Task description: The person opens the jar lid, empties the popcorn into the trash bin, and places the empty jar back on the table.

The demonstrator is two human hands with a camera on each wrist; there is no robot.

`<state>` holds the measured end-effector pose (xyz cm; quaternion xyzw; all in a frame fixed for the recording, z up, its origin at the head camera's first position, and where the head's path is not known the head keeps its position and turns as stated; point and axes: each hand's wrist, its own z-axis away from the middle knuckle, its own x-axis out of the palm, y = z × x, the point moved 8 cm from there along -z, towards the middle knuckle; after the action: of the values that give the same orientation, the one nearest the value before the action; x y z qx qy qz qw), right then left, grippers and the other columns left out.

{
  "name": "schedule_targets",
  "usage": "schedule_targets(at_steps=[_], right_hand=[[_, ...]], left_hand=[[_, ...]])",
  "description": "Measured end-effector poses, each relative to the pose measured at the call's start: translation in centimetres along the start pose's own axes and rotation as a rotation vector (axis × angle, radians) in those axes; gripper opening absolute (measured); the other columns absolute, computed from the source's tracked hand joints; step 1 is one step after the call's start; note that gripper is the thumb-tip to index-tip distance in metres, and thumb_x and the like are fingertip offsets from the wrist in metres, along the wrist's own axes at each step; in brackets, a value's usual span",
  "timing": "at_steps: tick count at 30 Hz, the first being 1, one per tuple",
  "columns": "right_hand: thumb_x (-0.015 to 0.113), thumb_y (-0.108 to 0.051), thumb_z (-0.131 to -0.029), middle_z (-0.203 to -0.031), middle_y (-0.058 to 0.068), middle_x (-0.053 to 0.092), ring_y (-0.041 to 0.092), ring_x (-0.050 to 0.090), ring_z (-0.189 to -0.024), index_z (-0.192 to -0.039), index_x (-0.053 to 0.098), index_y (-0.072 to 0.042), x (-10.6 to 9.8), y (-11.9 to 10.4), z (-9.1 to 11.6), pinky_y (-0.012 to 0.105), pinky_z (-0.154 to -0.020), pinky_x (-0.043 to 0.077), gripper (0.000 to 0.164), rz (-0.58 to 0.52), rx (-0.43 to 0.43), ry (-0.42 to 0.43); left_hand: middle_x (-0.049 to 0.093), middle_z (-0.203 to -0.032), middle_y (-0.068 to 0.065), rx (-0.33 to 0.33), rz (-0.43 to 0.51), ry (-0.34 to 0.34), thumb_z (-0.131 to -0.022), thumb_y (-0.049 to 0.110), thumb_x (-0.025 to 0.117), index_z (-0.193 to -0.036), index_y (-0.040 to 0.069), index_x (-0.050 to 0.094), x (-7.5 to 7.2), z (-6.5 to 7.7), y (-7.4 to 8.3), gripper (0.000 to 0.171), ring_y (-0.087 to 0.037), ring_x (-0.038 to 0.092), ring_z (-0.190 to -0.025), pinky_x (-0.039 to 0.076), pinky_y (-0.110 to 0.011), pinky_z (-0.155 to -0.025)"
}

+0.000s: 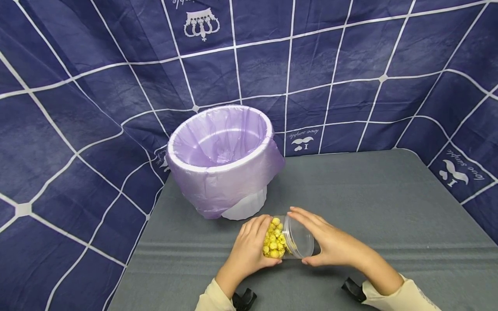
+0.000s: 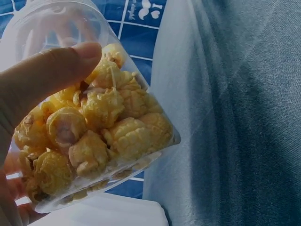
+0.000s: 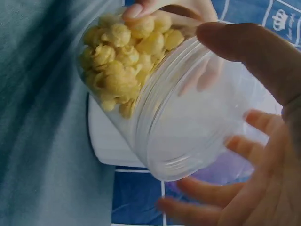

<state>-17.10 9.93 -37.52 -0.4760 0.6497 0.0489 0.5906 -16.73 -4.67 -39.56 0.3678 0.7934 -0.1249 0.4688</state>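
Observation:
A clear plastic jar (image 1: 288, 220) of yellow popcorn (image 1: 274, 244) lies tilted on its side between both hands, low over the grey table. My left hand (image 1: 250, 246) grips the jar's popcorn-filled part, and its thumb lies across the wall in the left wrist view. At the jar's ridged, round clear end (image 1: 302, 237), my right hand (image 1: 330, 239) holds the rim, thumb on one side and fingers on the other. The right wrist view shows those fingers (image 3: 211, 193) spread around that end. Popcorn (image 3: 117, 61) is gathered toward the base, away from the ridged end.
A white bin (image 1: 249, 205) lined with a purple bag (image 1: 229, 185) stands behind the hands, to the left on the grey table (image 1: 373, 203). Blue cloth (image 1: 311, 65) with white lines hangs around the back and sides. Black straps (image 1: 354, 288) sit near both wrists.

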Motion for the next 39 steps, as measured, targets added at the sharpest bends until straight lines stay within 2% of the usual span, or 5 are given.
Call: schedule_targets(at_steps=[9,16,25,34,39], right_hand=[[0.056,-0.061,-0.075,-0.128,0.021,0.041,0.038,0.052,-0.102,-0.138,0.026,-0.005,0.4,1.3,0.3,0.051,-0.079,0.045,0.089,0.005,0.399,0.046],[0.064,-0.058,-0.071,-0.126,0.013,0.042,0.029,0.051,-0.103,-0.138,0.028,-0.011,0.2,1.1,0.1,0.047,-0.080,0.045,0.090,-0.047,0.322,0.061],[0.080,-0.042,-0.059,-0.143,0.003,0.025,0.023,0.031,-0.125,-0.142,0.024,-0.019,0.1,-0.1,-0.2,0.044,-0.094,0.037,0.102,0.010,-0.020,0.005],[0.056,-0.066,-0.072,-0.140,0.012,0.030,0.035,0.051,-0.105,-0.145,0.010,-0.021,0.3,0.9,0.6,0.049,-0.080,0.045,0.097,0.032,0.310,0.013],[0.057,-0.065,-0.071,-0.133,0.008,0.035,0.030,0.056,-0.096,-0.143,0.017,-0.021,0.4,0.8,0.5,0.044,-0.076,0.047,0.093,0.029,0.308,0.008]], left_hand=[[0.046,-0.121,-0.010,-0.008,0.007,0.009,-0.045,0.050,0.082,-0.127,0.003,0.042,-0.1,0.0,0.0,0.102,-0.024,0.043,-0.111,0.036,-0.038,-0.093],[0.046,-0.122,-0.010,-0.006,-0.003,0.002,-0.044,0.050,0.083,-0.127,0.004,0.042,0.0,-0.1,-0.1,0.103,-0.025,0.042,-0.112,0.035,-0.038,-0.094],[0.045,-0.123,-0.009,-0.026,0.032,-0.022,-0.045,0.049,0.083,-0.127,0.005,0.040,0.1,0.1,-0.4,0.102,-0.023,0.042,-0.113,0.036,-0.039,-0.094],[0.045,-0.123,-0.009,-0.041,0.046,-0.025,-0.046,0.049,0.082,-0.128,0.004,0.040,0.0,0.1,-0.4,0.102,-0.023,0.041,-0.114,0.034,-0.038,-0.095],[0.046,-0.122,-0.009,-0.030,0.039,-0.023,-0.046,0.049,0.082,-0.127,0.004,0.041,0.1,0.1,-0.3,0.101,-0.023,0.042,-0.113,0.035,-0.039,-0.094]])
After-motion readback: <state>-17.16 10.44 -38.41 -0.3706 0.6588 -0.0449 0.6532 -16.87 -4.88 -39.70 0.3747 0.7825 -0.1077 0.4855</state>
